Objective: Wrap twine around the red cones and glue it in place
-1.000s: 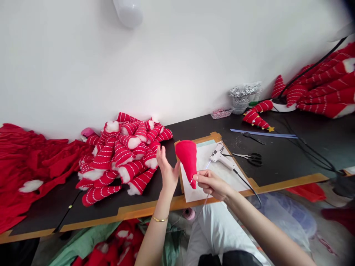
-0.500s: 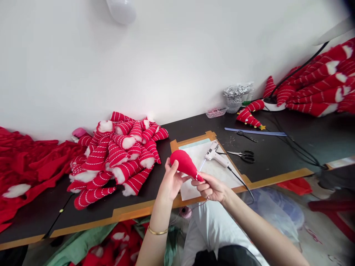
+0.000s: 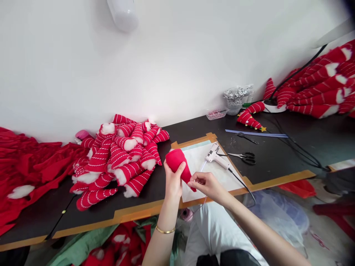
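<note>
A stuffed red fabric cone (image 3: 177, 164) is held over the white sheet (image 3: 195, 157) at the table's front edge. My left hand (image 3: 174, 179) wraps round its wide part, the thumb lying across the front. At its narrow lower tip are the pinched fingers of my right hand (image 3: 206, 186). A thin pink-and-white cord hangs below the right hand, above a small spool (image 3: 186, 214). Just behind the right hand, a white glue gun (image 3: 217, 157) lies on the sheet, beside black-handled scissors (image 3: 245, 158).
Piles of red, white-striped stuffed cones lie at the left (image 3: 122, 155) and far right (image 3: 318, 83). Red cloth (image 3: 36, 166) covers the left end. Tubs of silver pieces (image 3: 235, 98), blue strips (image 3: 257, 133) and a decorated cone (image 3: 249, 120) stand or lie towards the back right.
The cone has turned, so its tip points more steeply down and its wide end shows differently. My left thumb now lies across it, and my right fingers have shifted at the tip.
</note>
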`<control>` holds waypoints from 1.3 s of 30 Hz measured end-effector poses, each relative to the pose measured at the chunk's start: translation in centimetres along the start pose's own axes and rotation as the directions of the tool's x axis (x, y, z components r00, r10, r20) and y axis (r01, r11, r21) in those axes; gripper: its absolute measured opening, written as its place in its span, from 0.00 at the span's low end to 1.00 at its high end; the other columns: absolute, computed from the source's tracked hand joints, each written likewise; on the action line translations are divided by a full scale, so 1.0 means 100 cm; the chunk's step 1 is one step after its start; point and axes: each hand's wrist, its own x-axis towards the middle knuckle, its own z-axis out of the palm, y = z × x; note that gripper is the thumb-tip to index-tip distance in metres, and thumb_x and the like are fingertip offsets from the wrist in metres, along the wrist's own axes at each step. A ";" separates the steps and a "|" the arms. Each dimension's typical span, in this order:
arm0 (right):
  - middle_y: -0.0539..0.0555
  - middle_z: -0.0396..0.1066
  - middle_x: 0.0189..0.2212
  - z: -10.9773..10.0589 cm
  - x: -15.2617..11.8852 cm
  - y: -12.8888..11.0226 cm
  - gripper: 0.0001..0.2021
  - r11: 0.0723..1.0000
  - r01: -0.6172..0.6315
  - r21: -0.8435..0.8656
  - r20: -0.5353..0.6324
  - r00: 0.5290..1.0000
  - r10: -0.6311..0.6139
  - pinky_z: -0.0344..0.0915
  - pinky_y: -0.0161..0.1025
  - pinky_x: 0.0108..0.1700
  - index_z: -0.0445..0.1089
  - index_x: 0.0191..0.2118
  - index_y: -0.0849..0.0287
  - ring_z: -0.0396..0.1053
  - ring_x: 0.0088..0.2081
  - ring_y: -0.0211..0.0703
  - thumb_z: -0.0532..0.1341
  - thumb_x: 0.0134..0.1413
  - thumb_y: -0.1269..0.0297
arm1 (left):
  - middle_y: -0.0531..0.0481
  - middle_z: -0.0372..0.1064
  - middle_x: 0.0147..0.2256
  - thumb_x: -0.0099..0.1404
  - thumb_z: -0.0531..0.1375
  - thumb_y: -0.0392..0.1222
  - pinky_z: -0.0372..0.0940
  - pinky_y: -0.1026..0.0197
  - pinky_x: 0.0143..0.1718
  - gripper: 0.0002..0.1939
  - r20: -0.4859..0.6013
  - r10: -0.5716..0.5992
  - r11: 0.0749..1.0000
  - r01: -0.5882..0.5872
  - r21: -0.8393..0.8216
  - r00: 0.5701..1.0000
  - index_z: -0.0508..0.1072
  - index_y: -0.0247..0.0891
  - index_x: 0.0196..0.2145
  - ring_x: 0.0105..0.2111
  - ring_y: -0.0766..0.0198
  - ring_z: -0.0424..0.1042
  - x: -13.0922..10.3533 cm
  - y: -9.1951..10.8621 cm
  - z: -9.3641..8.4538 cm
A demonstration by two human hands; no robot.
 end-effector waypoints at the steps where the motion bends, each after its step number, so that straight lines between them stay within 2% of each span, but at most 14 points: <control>1: 0.51 0.72 0.23 0.001 0.001 -0.001 0.20 1.000 0.005 -0.021 0.010 1.000 -0.005 0.58 0.35 0.30 0.72 0.30 0.61 0.65 0.25 0.37 0.67 0.59 0.46 | 0.50 0.72 0.49 0.52 0.75 0.36 0.68 0.62 0.44 0.40 0.005 -0.003 1.000 0.003 0.011 1.000 0.64 0.49 0.59 0.41 0.64 0.73 0.000 0.000 0.001; 6: 0.50 0.72 0.24 0.001 0.001 -0.001 0.19 1.000 0.021 -0.005 -0.018 1.000 -0.021 0.60 0.36 0.30 0.71 0.30 0.60 0.66 0.26 0.38 0.67 0.58 0.47 | 0.50 0.72 0.46 0.51 0.75 0.37 0.68 0.62 0.41 0.38 0.006 -0.009 1.000 0.009 0.022 1.000 0.65 0.47 0.56 0.39 0.64 0.72 0.001 0.003 0.002; 11: 0.53 0.74 0.26 -0.002 0.000 -0.003 0.20 0.996 -0.012 0.087 -0.045 0.999 0.016 0.62 0.37 0.31 0.70 0.31 0.60 0.69 0.28 0.40 0.69 0.54 0.46 | 0.53 0.72 0.39 0.50 0.75 0.37 0.67 0.64 0.35 0.32 0.008 -0.082 0.996 0.082 -0.025 0.997 0.67 0.43 0.50 0.33 0.67 0.71 0.003 0.007 0.000; 15: 0.48 0.69 0.22 -0.003 0.002 -0.005 0.21 0.989 -0.069 0.130 -0.056 0.995 0.077 0.51 0.33 0.21 0.71 0.31 0.60 0.58 0.20 0.32 0.71 0.49 0.45 | 0.54 0.72 0.35 0.47 0.77 0.38 0.66 0.65 0.32 0.31 0.005 -0.196 0.974 0.195 -0.114 0.981 0.69 0.42 0.47 0.29 0.68 0.71 0.007 0.008 -0.001; 17: 0.45 0.65 0.19 -0.003 0.003 -0.005 0.22 0.977 -0.113 0.180 -0.043 0.992 0.123 0.46 0.32 0.18 0.70 0.31 0.60 0.51 0.17 0.29 0.73 0.46 0.45 | 0.53 0.73 0.35 0.48 0.77 0.42 0.67 0.65 0.30 0.32 0.027 -0.264 0.950 0.265 -0.168 0.964 0.70 0.41 0.47 0.29 0.67 0.72 0.009 0.008 -0.003; 19: 0.44 0.64 0.19 -0.004 0.003 -0.006 0.23 0.961 -0.145 0.237 -0.019 0.988 0.154 0.45 0.31 0.16 0.69 0.31 0.59 0.48 0.15 0.28 0.75 0.43 0.45 | 0.50 0.75 0.35 0.50 0.77 0.48 0.68 0.63 0.29 0.31 0.065 -0.331 0.918 0.338 -0.209 0.941 0.71 0.38 0.48 0.28 0.65 0.73 0.010 0.009 -0.004; 22: 0.44 0.65 0.18 -0.003 0.004 -0.006 0.24 0.946 -0.158 0.283 0.009 0.987 0.162 0.49 0.31 0.16 0.68 0.29 0.59 0.52 0.14 0.28 0.75 0.41 0.44 | 0.44 0.77 0.34 0.57 0.72 0.56 0.71 0.60 0.29 0.29 0.097 -0.412 0.877 0.424 -0.226 0.906 0.73 0.32 0.47 0.26 0.62 0.74 0.011 0.012 -0.003; 26: 0.45 0.65 0.17 -0.002 0.007 -0.004 0.26 0.948 -0.166 0.271 -0.015 0.984 0.177 0.56 0.32 0.21 0.68 0.26 0.60 0.59 0.17 0.31 0.76 0.38 0.43 | 0.38 0.78 0.35 0.69 0.60 0.57 0.75 0.55 0.35 0.26 0.136 -0.493 0.811 0.511 -0.286 0.859 0.75 0.26 0.47 0.31 0.55 0.78 0.008 0.019 0.006; 30: 0.45 0.63 0.16 -0.001 0.009 0.001 0.28 0.929 -0.233 0.287 0.025 0.972 0.236 0.55 0.32 0.22 0.71 0.27 0.62 0.57 0.18 0.31 0.75 0.37 0.40 | 0.38 0.79 0.39 0.72 0.55 0.53 0.76 0.55 0.41 0.23 0.117 -0.468 0.771 0.470 -0.430 0.876 0.75 0.28 0.48 0.37 0.54 0.80 0.004 0.023 0.016; 35: 0.37 0.44 0.17 0.000 0.007 0.005 0.28 0.835 -0.329 0.442 0.169 0.944 0.282 0.34 0.31 0.20 0.73 0.33 0.63 0.34 0.19 0.27 0.76 0.39 0.42 | 0.41 0.79 0.38 0.70 0.56 0.57 0.74 0.55 0.46 0.24 0.069 -0.424 0.775 0.401 -0.488 0.903 0.77 0.31 0.46 0.38 0.55 0.80 0.004 0.019 0.020; 39: 0.37 0.41 0.17 0.001 0.009 0.004 0.27 0.816 -0.346 0.462 0.207 0.937 0.281 0.30 0.32 0.21 0.70 0.29 0.61 0.31 0.21 0.28 0.76 0.38 0.43 | 0.42 0.78 0.43 0.69 0.58 0.58 0.73 0.55 0.46 0.24 0.026 -0.357 0.817 0.326 -0.475 0.934 0.77 0.36 0.48 0.40 0.55 0.80 0.004 0.015 0.023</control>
